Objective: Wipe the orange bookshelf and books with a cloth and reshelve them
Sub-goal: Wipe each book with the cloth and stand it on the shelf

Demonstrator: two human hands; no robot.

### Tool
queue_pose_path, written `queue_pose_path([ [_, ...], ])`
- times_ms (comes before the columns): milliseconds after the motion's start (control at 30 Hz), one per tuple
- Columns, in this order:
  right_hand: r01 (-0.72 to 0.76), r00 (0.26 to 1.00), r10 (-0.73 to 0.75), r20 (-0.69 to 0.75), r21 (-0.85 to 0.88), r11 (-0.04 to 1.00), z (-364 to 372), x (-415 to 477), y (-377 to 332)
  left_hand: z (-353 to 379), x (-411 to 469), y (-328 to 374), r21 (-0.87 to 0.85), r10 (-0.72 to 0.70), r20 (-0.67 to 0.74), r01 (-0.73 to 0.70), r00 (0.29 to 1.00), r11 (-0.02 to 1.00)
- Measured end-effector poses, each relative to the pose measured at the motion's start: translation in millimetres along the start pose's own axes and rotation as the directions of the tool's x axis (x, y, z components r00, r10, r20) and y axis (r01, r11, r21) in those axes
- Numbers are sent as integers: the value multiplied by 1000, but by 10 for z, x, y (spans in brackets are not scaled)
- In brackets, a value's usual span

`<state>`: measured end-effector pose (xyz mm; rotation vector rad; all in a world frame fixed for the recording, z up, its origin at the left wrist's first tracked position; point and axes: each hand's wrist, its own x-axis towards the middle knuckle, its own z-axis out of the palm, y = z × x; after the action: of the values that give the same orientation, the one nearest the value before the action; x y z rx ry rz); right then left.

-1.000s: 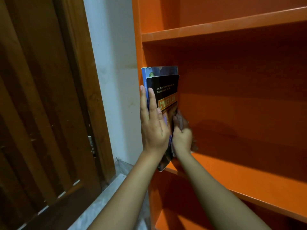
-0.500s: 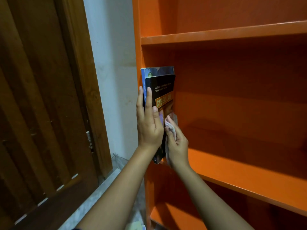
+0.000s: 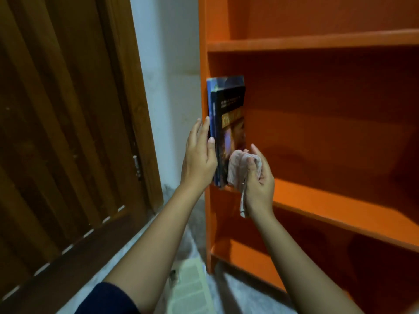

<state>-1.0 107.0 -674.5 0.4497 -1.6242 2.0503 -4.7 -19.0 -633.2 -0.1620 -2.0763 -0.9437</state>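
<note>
Beside a wooden door (image 3: 68, 132), in the orange bookshelf (image 3: 340, 215), my left hand (image 3: 199, 156) laid straight fingers (image 3: 204, 129) on the spines of the books (image 3: 229, 118) standing at the shelf's left end, while my right hand (image 3: 259, 180) clutched the cloth (image 3: 237, 171) against their cover.

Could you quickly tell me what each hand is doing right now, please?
Left hand: open, flat against the books.
Right hand: holding the cloth.

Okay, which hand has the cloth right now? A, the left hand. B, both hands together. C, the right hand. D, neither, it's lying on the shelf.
C: the right hand grips the bunched cloth next to the books, while the left hand lies flat against their outer edge, fingers straight.
</note>
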Motion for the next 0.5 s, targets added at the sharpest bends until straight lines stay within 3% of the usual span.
queue_pose_path([
  [100, -2, 1000, 3, 23, -46, 999, -122, -551, 131, -73, -458, -253, 92, -111, 97, 102, 989, 991],
  [200, -121, 988, 130, 88, -103, 987, -257, -1179, 475, -123, -1123, -662, 202, -316, 227, 273, 921, 941],
  [300, -322, 926, 350, 144, -188, 928, -368, -1691, 893, -187, -1876, -1093, 331, -513, 346, 410, 785, 850],
  [367, -424, 876, 466, 124, -262, 867, -415, -1916, 1181, -229, -2326, -1344, 384, -645, 389, 521, 658, 762],
  [433, -466, 843, 526, 110, -336, 818, -450, -2064, 1449, -231, -2742, -1582, 414, -752, 392, 628, 531, 659],
  [500, -443, 829, 544, 130, -441, 780, -478, -2181, 1672, -192, -3060, -1746, 440, -805, 365, 676, 467, 591],
])
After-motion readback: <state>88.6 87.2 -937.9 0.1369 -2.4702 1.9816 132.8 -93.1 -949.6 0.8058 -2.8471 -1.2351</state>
